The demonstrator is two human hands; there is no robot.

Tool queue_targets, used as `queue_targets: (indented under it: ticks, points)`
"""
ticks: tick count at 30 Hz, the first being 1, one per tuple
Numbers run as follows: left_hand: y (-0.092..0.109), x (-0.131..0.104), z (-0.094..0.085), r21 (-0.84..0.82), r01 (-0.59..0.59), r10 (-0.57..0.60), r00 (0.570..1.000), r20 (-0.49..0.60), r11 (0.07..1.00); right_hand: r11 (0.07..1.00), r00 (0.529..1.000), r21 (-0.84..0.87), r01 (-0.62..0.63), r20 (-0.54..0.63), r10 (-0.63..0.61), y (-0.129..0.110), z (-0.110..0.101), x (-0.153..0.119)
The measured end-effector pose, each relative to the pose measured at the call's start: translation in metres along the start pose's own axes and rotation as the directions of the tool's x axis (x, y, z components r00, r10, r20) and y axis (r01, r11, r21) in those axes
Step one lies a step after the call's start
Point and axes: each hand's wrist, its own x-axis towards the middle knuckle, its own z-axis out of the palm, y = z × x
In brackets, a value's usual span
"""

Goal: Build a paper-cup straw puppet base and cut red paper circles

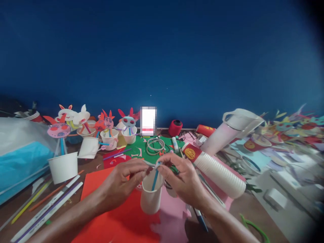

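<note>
A white paper cup (151,202) stands upright in front of me on red and pink paper. A blue pipe cleaner (155,180) slants down into its mouth. My right hand (181,175) pinches the top of that pipe cleaner between thumb and fingers, just over the rim. At the cup's far left rim, my left hand (128,180) has thumb and forefinger pressed together; whatever lies between them is too small to make out. The cup's lower inside is hidden from me.
Paper-faced puppets in cups, one with a pink face (59,131), stand at the left and back. A stack of paper cups (220,173) lies at the right beside a pitcher (230,131). Rulers (48,211), red paper (101,222) and a green pipe cleaner (255,227) lie nearer.
</note>
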Motion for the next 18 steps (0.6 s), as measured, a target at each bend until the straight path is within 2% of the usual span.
queue_targets:
  ticks: [5, 12, 15, 18]
  points:
    - [-0.008, -0.002, 0.005, -0.007, 0.013, -0.013, 1.0, 0.02, 1.0, 0.999, 0.999, -0.01, -0.036, -0.041, 0.035, 0.006, 0.006, 0.002]
    - [-0.021, 0.004, 0.003, -0.133, 0.066, -0.046, 0.988, 0.149, 0.989, 0.998, 0.999, 0.051, -0.042, -0.015, 0.043, 0.01, 0.014, 0.003]
    - [-0.023, 0.005, 0.004, -0.15, 0.069, -0.05, 0.99, 0.131, 0.986, 0.992, 0.997, 0.112, -0.065, -0.027, 0.068, 0.013, 0.016, 0.003]
    - [-0.025, 0.005, 0.003, -0.141, 0.076, -0.061, 0.992, 0.113, 0.987, 0.96, 0.988, 0.242, -0.142, -0.026, 0.153, 0.019, 0.018, 0.004]
